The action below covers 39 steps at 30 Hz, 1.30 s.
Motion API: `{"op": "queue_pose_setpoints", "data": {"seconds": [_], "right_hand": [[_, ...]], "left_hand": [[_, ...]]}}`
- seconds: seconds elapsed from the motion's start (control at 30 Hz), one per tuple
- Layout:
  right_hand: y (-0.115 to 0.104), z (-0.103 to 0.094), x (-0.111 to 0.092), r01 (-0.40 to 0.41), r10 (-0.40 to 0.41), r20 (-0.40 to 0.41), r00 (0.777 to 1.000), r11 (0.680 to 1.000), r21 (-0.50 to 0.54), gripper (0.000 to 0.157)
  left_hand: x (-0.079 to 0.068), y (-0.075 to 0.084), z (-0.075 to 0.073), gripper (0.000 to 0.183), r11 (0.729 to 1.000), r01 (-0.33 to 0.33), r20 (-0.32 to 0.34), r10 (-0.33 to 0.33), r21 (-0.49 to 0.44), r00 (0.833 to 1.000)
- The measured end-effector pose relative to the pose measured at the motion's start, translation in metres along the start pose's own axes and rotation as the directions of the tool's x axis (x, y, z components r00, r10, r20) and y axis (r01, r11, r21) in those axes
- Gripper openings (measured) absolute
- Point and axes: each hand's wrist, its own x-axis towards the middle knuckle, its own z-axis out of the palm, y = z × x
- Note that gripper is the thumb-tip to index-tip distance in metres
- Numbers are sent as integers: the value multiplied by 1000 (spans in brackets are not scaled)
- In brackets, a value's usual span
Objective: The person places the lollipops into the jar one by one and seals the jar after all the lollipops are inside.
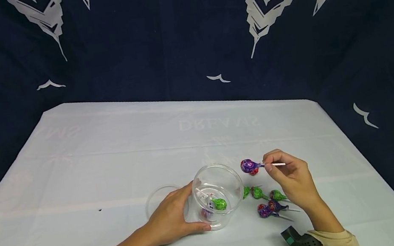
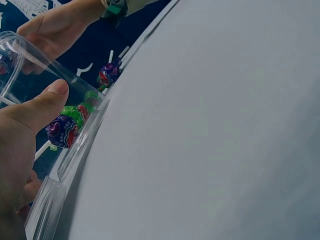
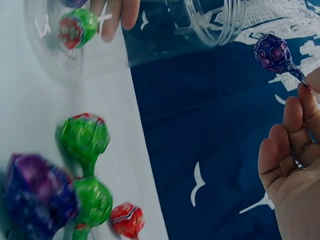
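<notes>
My left hand [image 1: 171,217] grips a clear plastic jar [image 1: 216,165] from its left side, thumb and fingers round the wall. The jar is open at the top. Inside it lie a green lollipop [image 1: 219,204] and a purple one [image 2: 62,131]. Right of the rim, my right hand [image 1: 295,178] pinches the stick of a purple-wrapped lollipop [image 3: 272,53], its head pointing left toward the jar. Below that hand, several green [image 1: 257,193] and purple lollipops [image 1: 263,210] lie on the table, with a red-wrapped one [image 3: 127,220] near them.
A clear round lid [image 1: 147,206] lies on the white-covered table [image 1: 74,177], partly hidden behind my left hand. A dark blue cloth [image 1: 160,38] with white prints hangs beyond the table's far edge. A small dark speck [image 1: 100,209] is on the left of the tabletop.
</notes>
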Motion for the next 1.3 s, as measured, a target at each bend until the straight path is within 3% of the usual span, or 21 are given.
{"op": "queue_pose_setpoints", "data": {"seconds": [0.4, 0.67, 0.9, 1.0, 1.3], "right_hand": [[-8, 16, 8, 62, -67, 81, 994, 996, 65, 21], [-10, 24, 11, 47, -56, 128, 990, 996, 70, 5], [-7, 30, 12, 14, -23, 172, 985, 999, 49, 6], [-4, 31, 11, 38, -52, 183, 982, 996, 78, 17], [-5, 29, 12, 29, -35, 147, 988, 999, 41, 15]], "left_hand": [[1, 0, 0, 104, 1000, -14, -6, 14, 12, 1000], [1, -1, 0, 105, 1000, -17, -2, 17, 11, 1000], [1, -1, 0, 105, 1000, -13, 6, 13, 2, 1000], [1, 0, 0, 105, 1000, -19, 6, 19, 0, 1000], [0, -2, 0, 104, 999, -40, -11, 40, 23, 999]]}}
